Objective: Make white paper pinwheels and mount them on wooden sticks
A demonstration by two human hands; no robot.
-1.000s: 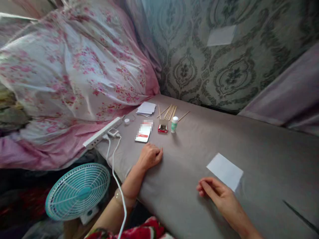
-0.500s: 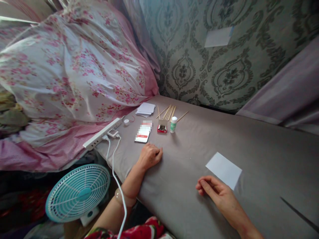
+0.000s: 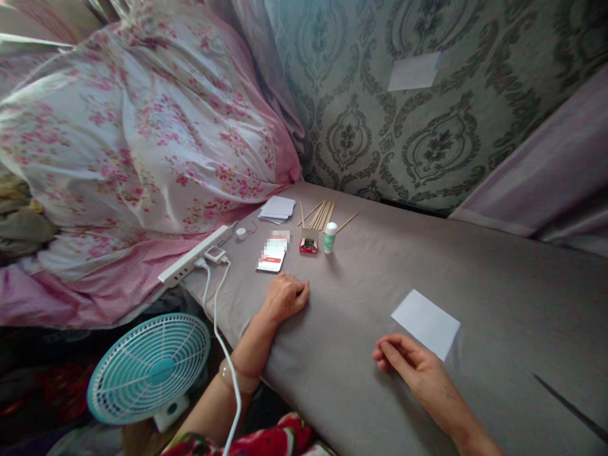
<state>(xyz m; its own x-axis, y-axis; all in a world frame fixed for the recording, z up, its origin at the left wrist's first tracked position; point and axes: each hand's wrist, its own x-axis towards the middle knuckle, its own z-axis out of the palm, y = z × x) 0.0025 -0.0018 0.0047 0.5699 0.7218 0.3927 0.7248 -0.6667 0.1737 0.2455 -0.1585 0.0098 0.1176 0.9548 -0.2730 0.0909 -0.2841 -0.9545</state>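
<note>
My left hand rests on the grey cloth-covered surface, fingers curled closed; anything inside it is hidden. It lies just in front of a phone with a lit, partly blurred screen. My right hand is held near a white sheet of paper, thumb against its curled fingers, and whatever they may grip does not show. Beyond the left hand stand a small red box with an upright flap and small dark pieces inside, and a white bottle with a green label.
Several wooden sticks and a stack of white paper lie at the back. A power strip with a white cable, a round white lid-like item and a blue fan are left. A dark pointed object lies right.
</note>
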